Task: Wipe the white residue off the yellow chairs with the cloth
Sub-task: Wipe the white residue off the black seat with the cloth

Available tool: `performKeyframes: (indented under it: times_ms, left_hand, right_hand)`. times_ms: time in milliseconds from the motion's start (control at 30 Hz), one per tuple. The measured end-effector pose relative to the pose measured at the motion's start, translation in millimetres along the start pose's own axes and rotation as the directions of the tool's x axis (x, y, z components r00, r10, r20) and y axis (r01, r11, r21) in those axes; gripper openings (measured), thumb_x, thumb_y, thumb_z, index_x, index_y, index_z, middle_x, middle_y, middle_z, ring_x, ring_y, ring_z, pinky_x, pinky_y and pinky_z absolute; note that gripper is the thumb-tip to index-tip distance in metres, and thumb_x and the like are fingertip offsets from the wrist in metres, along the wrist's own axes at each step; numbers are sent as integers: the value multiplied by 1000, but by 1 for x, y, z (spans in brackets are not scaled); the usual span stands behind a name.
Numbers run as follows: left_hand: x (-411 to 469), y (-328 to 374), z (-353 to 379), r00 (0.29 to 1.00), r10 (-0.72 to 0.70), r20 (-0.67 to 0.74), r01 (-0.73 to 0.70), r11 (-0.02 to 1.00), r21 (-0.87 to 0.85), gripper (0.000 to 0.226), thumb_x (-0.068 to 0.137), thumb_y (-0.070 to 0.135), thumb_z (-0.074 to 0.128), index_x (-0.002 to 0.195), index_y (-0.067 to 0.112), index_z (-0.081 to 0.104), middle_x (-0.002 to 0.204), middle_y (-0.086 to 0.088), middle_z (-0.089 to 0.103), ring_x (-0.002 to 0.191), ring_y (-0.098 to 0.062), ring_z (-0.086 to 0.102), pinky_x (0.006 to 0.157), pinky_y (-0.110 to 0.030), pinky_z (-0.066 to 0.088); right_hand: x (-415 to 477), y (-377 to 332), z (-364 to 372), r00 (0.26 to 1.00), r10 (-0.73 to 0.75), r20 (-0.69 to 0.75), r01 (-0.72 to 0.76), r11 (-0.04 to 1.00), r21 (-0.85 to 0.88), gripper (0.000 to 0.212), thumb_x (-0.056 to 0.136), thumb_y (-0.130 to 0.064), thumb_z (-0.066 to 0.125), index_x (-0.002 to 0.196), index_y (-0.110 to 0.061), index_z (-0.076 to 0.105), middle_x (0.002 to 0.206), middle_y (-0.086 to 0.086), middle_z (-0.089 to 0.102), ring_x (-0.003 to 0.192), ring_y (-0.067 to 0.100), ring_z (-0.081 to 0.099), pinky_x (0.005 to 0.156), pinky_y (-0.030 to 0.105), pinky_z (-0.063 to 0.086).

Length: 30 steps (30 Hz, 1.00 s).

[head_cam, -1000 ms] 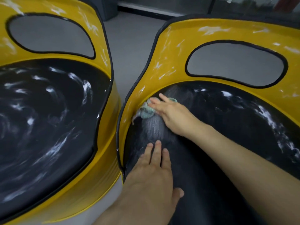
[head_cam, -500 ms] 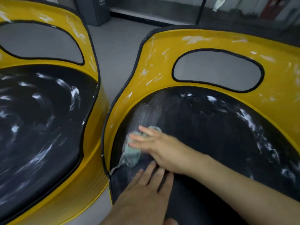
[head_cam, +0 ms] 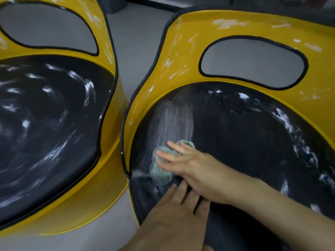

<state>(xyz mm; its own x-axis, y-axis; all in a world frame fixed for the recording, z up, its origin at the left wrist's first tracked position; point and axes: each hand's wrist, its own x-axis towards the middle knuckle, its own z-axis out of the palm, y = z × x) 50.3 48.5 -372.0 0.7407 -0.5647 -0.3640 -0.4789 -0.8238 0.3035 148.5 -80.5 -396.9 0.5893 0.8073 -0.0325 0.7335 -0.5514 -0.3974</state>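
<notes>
A crumpled pale green cloth (head_cam: 161, 169) is pressed flat against the black seat (head_cam: 235, 142) of the right yellow chair (head_cam: 181, 57), near the seat's left front edge. It is largely covered by the right hand (head_cam: 188, 167), whose fingers (head_cam: 165, 153) are spread out and laid on it rather than curled round it; the cloth's outline is blurred. A streaky, greyish smear of white residue (head_cam: 174, 120) is seen just behind the cloth, and thicker white swirls along the seat's right side. The left hand (head_cam: 174, 214) is laid palm-down, fingers extended, on the seat's front, holding nothing, its wrist cut off below. The left yellow chair (head_cam: 108, 51), glossy and rounded, is partly out of frame.
</notes>
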Motion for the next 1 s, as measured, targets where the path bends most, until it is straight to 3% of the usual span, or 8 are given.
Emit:
performKeyframes:
  times_ms: [67, 133, 200, 267, 433, 667, 767, 1000]
  left_hand:
    - [1, 1, 10, 1000, 7, 11, -6, 1000, -14, 52, 83, 35, 38, 119, 24, 74, 126, -5, 69, 116, -30, 66, 92, -44, 55]
    - [3, 3, 8, 997, 64, 47, -65, 998, 21, 55, 84, 39, 36, 123, 23, 72, 134, -7, 64, 122, -28, 62, 93, -45, 54]
    - [10, 3, 1, 997, 82, 12, -82, 996, 29, 66, 97, 45, 43, 157, 21, 29, 167, -10, 9, 153, -30, 12, 121, -47, 16]
    - [12, 3, -15, 992, 60, 111, -56, 998, -41, 83, 99, 50, 47, 159, 30, -8, 161, 1, -32, 149, -20, -27, 118, -40, -15]
    - [11, -13, -23, 999, -31, -11, 31, 998, -53, 84, 98, 58, 44, 156, 39, -13, 159, 7, -35, 147, -12, -31, 121, -36, -16]
    - [19, -52, -34, 966, -171, -195, 168, 985, -29, 79, 100, 63, 35, 157, 35, -12, 164, 3, -25, 150, -15, -23, 125, -37, -6]
    - [33, -62, -37, 949, -209, -237, 208, 978, -30, 80, 99, 65, 33, 158, 33, -11, 164, 0, -23, 151, -17, -21, 124, -37, -7]
    - [73, -68, -44, 928, -253, -274, 241, 968, -77, 91, 92, 74, 35, 158, 29, -10, 165, -1, -21, 151, -16, -21, 124, -37, -8]
  right_hand:
    - [-3, 2, -2, 998, -59, 24, 59, 998, 29, 48, 103, -8, 41, 147, -28, 47, 157, -17, 26, 152, 14, 8, 124, 36, 8]
    - [15, 17, -10, 1000, -30, -4, 30, 1000, -9, 50, 103, -7, 39, 147, -29, 46, 156, -19, 24, 152, 16, 11, 122, 35, 11]
    - [42, 42, -21, 993, 106, -60, -109, 993, -42, 50, 105, -8, 39, 149, -30, 43, 158, -17, 23, 152, 16, 13, 117, 28, 13]
    - [59, 82, -38, 948, 285, -139, -293, 955, -42, 48, 105, -12, 40, 151, -29, 40, 161, -11, 26, 151, 19, 16, 118, 30, 16]
    - [15, 179, -90, 641, 698, -319, -752, 655, -75, 46, 104, -16, 42, 149, -25, 43, 160, 1, 34, 142, 36, 36, 115, 45, 30]
    - [-20, 168, -91, 393, 818, -421, -903, 430, -7, 43, 97, -5, 44, 139, -9, 52, 144, 20, 47, 122, 46, 47, 100, 50, 39]
    - [3, 162, -87, 427, 790, -439, -876, 482, 15, 42, 97, -4, 44, 137, -9, 55, 143, 20, 47, 123, 46, 46, 101, 48, 39]
    - [25, 117, -61, 686, 638, -349, -686, 727, -17, 45, 104, -16, 41, 148, -25, 46, 160, -4, 33, 149, 25, 25, 115, 43, 28]
